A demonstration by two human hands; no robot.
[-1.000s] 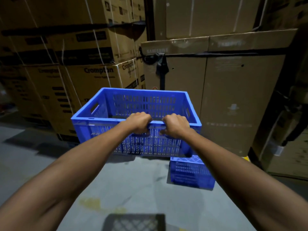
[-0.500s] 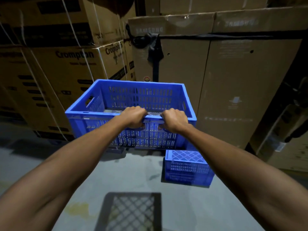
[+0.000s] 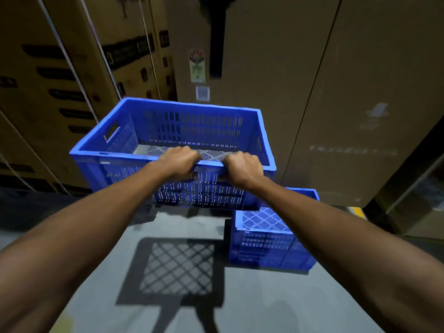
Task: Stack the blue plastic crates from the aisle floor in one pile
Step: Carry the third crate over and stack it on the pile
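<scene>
Nearest me, the concrete floor (image 3: 264, 296) carries the lattice shadow (image 3: 177, 270) of what I'm carrying. No obstacles underfoot that I can see.

Left hand (image 3: 179, 162) and right hand (image 3: 242, 168) are both clamped over the near rim of the lifted crate (image 3: 192, 131), fingers curled under the lip, set close together near the middle. The crate hangs clear of the floor, empty, mesh bottom showing.

Risk one: all the grip is on one long side, so the far edge wants to droop. If it tips, that edge could catch the target's rim instead of seating.

Below and to the right, the crate on the floor (image 3: 264, 239) stands upright, partly hidden by my right forearm. It may already be two nested; too dim to say.

Risk two: my load sits left of it and overlaps only one corner. Lowered from here, it would land skewed or slide off.

Beyond, cardboard boxes (image 3: 336, 104) stand close behind, so a forward swing could knock the far wall into them.
</scene>
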